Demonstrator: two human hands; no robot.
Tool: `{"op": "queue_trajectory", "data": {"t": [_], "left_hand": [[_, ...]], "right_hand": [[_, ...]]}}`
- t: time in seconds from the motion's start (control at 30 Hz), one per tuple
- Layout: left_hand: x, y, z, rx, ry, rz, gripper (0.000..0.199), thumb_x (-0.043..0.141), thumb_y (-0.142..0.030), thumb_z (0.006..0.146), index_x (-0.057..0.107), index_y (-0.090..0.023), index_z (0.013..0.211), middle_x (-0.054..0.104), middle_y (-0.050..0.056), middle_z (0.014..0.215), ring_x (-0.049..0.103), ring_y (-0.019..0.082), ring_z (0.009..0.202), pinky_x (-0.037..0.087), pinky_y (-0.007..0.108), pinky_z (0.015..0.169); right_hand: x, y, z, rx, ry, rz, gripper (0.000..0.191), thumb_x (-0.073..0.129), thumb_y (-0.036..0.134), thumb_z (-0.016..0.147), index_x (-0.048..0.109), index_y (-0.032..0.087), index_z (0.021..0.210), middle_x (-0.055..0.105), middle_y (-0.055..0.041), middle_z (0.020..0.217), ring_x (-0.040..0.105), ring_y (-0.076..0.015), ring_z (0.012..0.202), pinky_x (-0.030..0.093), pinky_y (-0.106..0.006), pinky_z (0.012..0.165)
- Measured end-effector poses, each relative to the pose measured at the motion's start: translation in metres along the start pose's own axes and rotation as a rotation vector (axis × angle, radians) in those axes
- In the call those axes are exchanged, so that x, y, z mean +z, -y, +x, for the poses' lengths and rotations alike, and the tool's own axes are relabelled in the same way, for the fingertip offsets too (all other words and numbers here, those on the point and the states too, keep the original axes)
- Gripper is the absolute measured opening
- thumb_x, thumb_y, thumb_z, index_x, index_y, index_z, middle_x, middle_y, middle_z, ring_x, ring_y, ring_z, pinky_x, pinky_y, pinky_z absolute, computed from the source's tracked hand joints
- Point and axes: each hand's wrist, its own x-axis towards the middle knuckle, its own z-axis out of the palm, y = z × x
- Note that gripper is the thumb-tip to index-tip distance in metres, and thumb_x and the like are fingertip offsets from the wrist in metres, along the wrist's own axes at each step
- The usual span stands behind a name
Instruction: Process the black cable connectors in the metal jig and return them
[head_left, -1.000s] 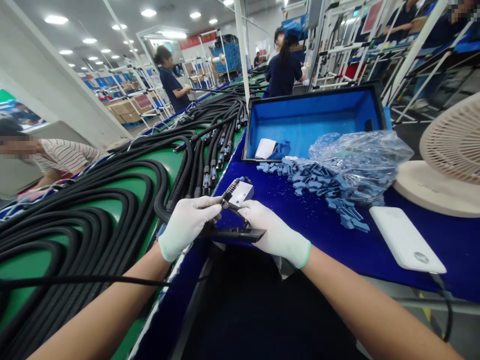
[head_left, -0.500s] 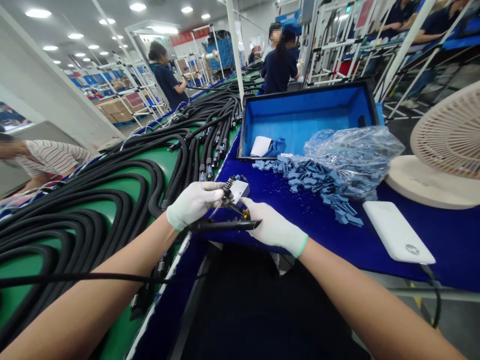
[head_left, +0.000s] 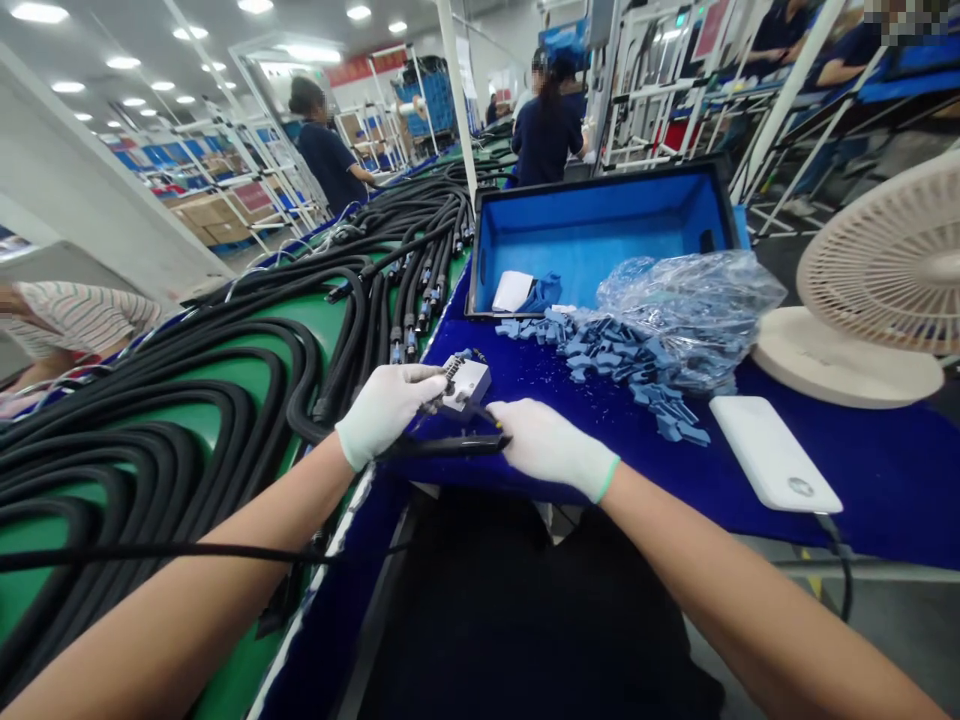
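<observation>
My left hand (head_left: 388, 408), in a white glove, is closed, thumb and fingers pinched on a small dark ribbed, spring-like fitting (head_left: 452, 368). The fitting lies against a white block (head_left: 471, 382) on the blue table. My right hand (head_left: 553, 446), gloved too, has its fingers closed at the end of a thin dark cable with a yellow bit (head_left: 495, 422); its exact grip is partly hidden. Below both hands a black tube (head_left: 457, 446) runs from near my left wrist to my right fingertips. Whether my right hand touches the tube, I cannot tell.
Thick black hoses (head_left: 247, 400) cover the green surface on my left. Ahead stands a blue bin (head_left: 600, 235), with blue clips (head_left: 622, 355) piled before it near a clear plastic bag (head_left: 690, 300). A white power bank (head_left: 772, 455) and a fan (head_left: 900, 255) are at right. Several people work nearby.
The view has shifted slightly, so the surroundings sit further left. My right hand has eased a little away from the white block, which now shows more fully. My left hand keeps its pinch.
</observation>
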Motion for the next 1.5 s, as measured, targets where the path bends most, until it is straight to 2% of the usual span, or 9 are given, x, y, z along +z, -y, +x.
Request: {"op": "queue_trajectory", "data": {"t": [0.1, 0.2, 0.3, 0.43, 0.63, 0.87, 1.1, 1.33, 1.5], "left_hand": [[0.000, 0.000, 0.000, -0.005, 0.008, -0.174, 0.043, 0.069, -0.050, 0.087, 0.078, -0.018, 0.114, 0.081, 0.006, 0.098, 0.074, 0.024, 0.085, 0.057, 0.032, 0.077], [0.001, -0.009, -0.010, 0.052, -0.005, -0.174, 0.042, 0.073, -0.043, 0.085, 0.076, -0.019, 0.119, 0.079, 0.007, 0.112, 0.074, 0.025, 0.098, 0.056, 0.034, 0.089], [0.002, -0.019, -0.024, 0.135, -0.003, -0.097, 0.045, 0.071, -0.040, 0.087, 0.074, -0.020, 0.129, 0.076, 0.006, 0.126, 0.070, 0.028, 0.113, 0.051, 0.037, 0.103], [0.006, -0.025, -0.037, 0.239, 0.195, 0.056, 0.040, 0.067, -0.038, 0.090, 0.076, -0.026, 0.127, 0.076, 0.003, 0.125, 0.069, 0.029, 0.117, 0.049, 0.040, 0.108], [0.021, -0.023, -0.043, 0.399, 0.228, 0.243, 0.030, 0.066, -0.031, 0.092, 0.080, -0.031, 0.118, 0.077, 0.005, 0.112, 0.069, 0.029, 0.106, 0.052, 0.040, 0.099], [0.027, -0.005, -0.046, 0.678, 0.175, 0.312, 0.029, 0.063, -0.023, 0.093, 0.079, -0.027, 0.117, 0.069, 0.010, 0.098, 0.065, 0.025, 0.091, 0.052, 0.038, 0.084], [0.025, 0.001, -0.019, 0.227, 0.305, -0.144, 0.108, 0.082, -0.017, 0.068, 0.030, -0.027, 0.163, 0.069, 0.004, 0.107, 0.067, 0.022, 0.091, 0.056, 0.034, 0.082], [0.045, 0.006, -0.068, 0.193, -0.188, 0.037, 0.017, 0.077, -0.038, 0.083, 0.077, -0.022, 0.089, 0.071, 0.006, 0.083, 0.067, 0.026, 0.080, 0.057, 0.036, 0.078], [0.033, 0.012, -0.064, 0.100, -0.210, -0.479, 0.047, 0.036, -0.049, 0.104, 0.066, -0.024, 0.077, 0.050, 0.001, 0.058, 0.055, 0.020, 0.056, 0.054, 0.031, 0.054]], "right_hand": [[-0.014, -0.008, -0.012, 0.082, -0.102, -0.026, 0.027, 0.071, 0.027, 0.083, 0.066, 0.014, 0.107, 0.071, -0.0156, 0.106, 0.066, -0.0282, 0.100, 0.047, -0.036, 0.085], [-0.016, -0.001, -0.023, 0.069, -0.104, 0.333, 0.063, 0.086, 0.046, 0.071, 0.065, 0.017, 0.123, 0.071, -0.0133, 0.115, 0.068, -0.0290, 0.102, 0.052, -0.038, 0.087], [-0.002, 0.018, -0.029, 0.177, 0.041, 0.896, 0.056, 0.076, 0.050, 0.082, 0.064, 0.016, 0.124, 0.074, -0.0084, 0.092, 0.072, -0.0232, 0.074, 0.058, -0.036, 0.068], [0.019, 0.032, -0.023, 0.327, -0.102, 1.306, 0.037, 0.071, 0.028, 0.083, 0.064, 0.012, 0.116, 0.073, -0.0083, 0.086, 0.075, -0.0227, 0.071, 0.064, -0.039, 0.070], [0.014, 0.019, -0.022, 0.087, -0.243, 0.977, 0.056, 0.071, 0.010, 0.067, 0.065, 0.018, 0.123, 0.072, -0.0056, 0.110, 0.071, -0.0228, 0.094, 0.060, -0.037, 0.088], [0.002, 0.028, -0.025, -0.014, -0.061, 1.065, 0.092, 0.066, 0.006, 0.068, 0.039, 0.024, 0.155, 0.071, -0.0027, 0.103, 0.066, -0.0184, 0.075, 0.057, -0.032, 0.072], [-0.001, 0.030, -0.018, -0.053, -0.196, 0.971, 0.092, 0.062, 0.005, 0.065, 0.043, 0.021, 0.154, 0.071, -0.0046, 0.110, 0.067, -0.0199, 0.085, 0.058, -0.033, 0.078], [0.019, 0.030, -0.022, 0.066, -0.354, 1.109, 0.048, 0.066, 0.019, 0.078, 0.060, 0.019, 0.126, 0.071, -0.0084, 0.119, 0.071, -0.0204, 0.092, 0.060, -0.035, 0.086], [0.022, 0.016, -0.033, -0.028, -0.193, 0.688, 0.023, 0.063, 0.034, 0.091, 0.068, 0.021, 0.110, 0.073, -0.0077, 0.109, 0.070, -0.0213, 0.094, 0.057, -0.033, 0.084]]}}
